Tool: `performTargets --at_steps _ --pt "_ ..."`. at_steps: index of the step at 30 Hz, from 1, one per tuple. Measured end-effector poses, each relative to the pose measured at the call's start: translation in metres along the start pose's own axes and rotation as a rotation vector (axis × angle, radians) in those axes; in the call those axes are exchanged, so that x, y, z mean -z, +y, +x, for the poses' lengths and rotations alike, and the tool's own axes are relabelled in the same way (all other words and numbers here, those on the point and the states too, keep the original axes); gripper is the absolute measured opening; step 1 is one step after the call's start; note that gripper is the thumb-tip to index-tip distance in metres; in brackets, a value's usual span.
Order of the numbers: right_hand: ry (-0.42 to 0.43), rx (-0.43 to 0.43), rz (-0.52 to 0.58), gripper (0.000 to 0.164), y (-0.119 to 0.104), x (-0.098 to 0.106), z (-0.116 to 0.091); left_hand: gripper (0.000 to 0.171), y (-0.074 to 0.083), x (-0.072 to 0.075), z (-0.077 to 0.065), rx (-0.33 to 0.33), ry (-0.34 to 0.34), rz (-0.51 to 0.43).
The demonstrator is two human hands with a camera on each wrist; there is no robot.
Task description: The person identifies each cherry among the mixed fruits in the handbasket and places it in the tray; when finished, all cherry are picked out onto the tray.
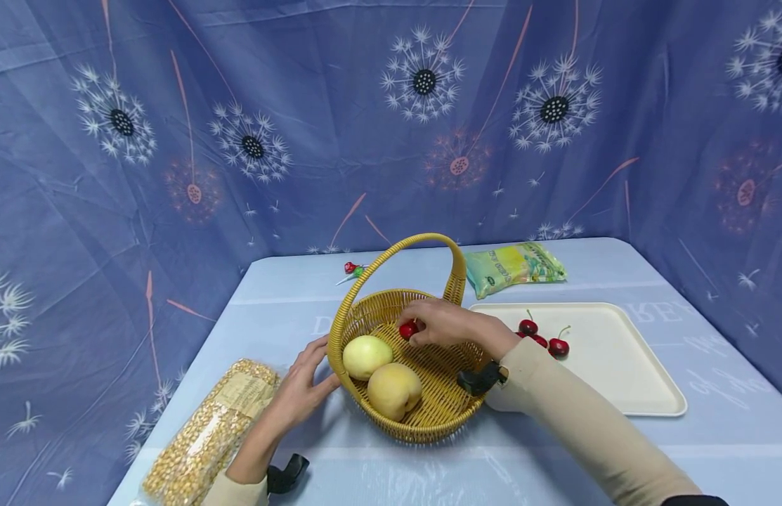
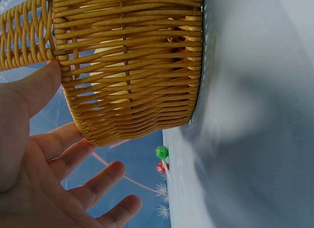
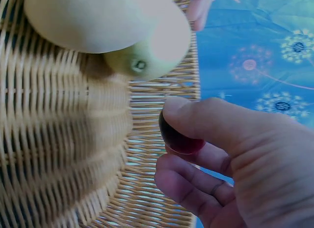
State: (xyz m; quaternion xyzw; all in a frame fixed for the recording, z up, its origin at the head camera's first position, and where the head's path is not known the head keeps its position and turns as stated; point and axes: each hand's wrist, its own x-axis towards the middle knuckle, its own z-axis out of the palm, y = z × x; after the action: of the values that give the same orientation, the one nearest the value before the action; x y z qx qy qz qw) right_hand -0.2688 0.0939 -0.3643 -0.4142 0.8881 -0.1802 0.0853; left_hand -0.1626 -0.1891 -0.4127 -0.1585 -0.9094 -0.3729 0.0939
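A wicker basket (image 1: 438, 411) with a tall arched handle stands mid-table. Inside it, on the left, lie a pale green apple-like fruit (image 1: 367, 356) and a yellow peach-like fruit (image 1: 393, 391). My right hand (image 1: 442, 322) reaches into the basket and pinches a dark red cherry (image 3: 181, 138) between thumb and fingers, above the woven bottom. On the basket's left side rests my left hand (image 1: 305, 383). In the left wrist view its thumb touches the weave by the handle base, two fingertips meet the side, and the other fingers extend loosely.
Right of the basket, a cream tray (image 1: 618, 365) holds several cherries (image 1: 558, 347), partly hidden by my right arm. A bag of corn kernels (image 1: 210, 429) lies at the left. Behind are a green-yellow packet (image 1: 516, 267) and lollipops (image 1: 353, 268), before a blue dandelion-patterned curtain (image 1: 340, 126).
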Motion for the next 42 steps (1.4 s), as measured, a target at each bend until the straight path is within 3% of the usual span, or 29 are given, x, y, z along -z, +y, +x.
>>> performTargets --at_steps 18,32,42 --pt "0.184 0.041 0.008 0.038 -0.004 0.033 -0.053 0.057 0.001 0.001 0.0 0.013 -0.006 0.005" --pt "0.346 -0.067 0.063 0.04 0.014 0.043 -0.103 0.058 0.001 0.0 0.0 -0.001 -0.002 0.005" --pt "0.477 -0.155 0.043 0.038 0.044 0.032 -0.129 0.057 0.001 0.0 0.0 0.004 -0.006 0.0"
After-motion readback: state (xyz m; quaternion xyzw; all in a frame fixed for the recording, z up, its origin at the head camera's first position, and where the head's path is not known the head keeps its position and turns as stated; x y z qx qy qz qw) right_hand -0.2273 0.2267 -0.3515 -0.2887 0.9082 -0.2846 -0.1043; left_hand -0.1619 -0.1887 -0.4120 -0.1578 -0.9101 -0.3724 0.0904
